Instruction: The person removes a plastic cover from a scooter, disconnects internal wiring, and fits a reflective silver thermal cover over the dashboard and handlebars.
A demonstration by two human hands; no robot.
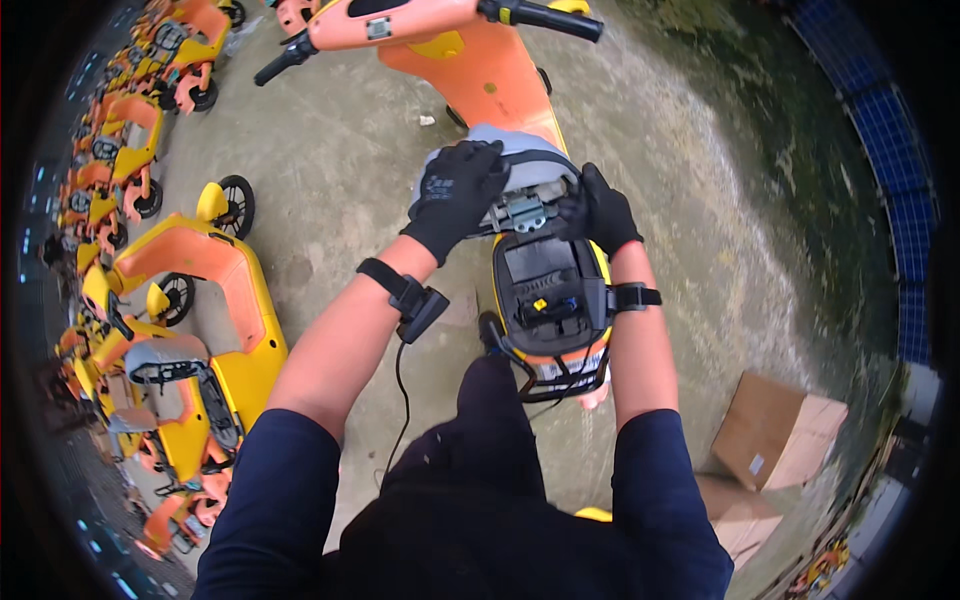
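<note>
Scooter (470, 60), orange and yellow, stands on concrete just in front of person. Its grey seat (520, 160) is tipped up; left hand (455, 195) grips seat's edge, right hand (600, 210) closed on hinge side. Brown boxes (775, 430) lie at lower right w/ small white label.

Grey scooter seat (520, 160) tipped up, open.

Concrete floor (330, 150), parked scooter row (150, 250), cardboard boxes (775, 430)

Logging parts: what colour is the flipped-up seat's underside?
Grey, under the gloved left hand on the raised seat. Head view shows it best.
</note>
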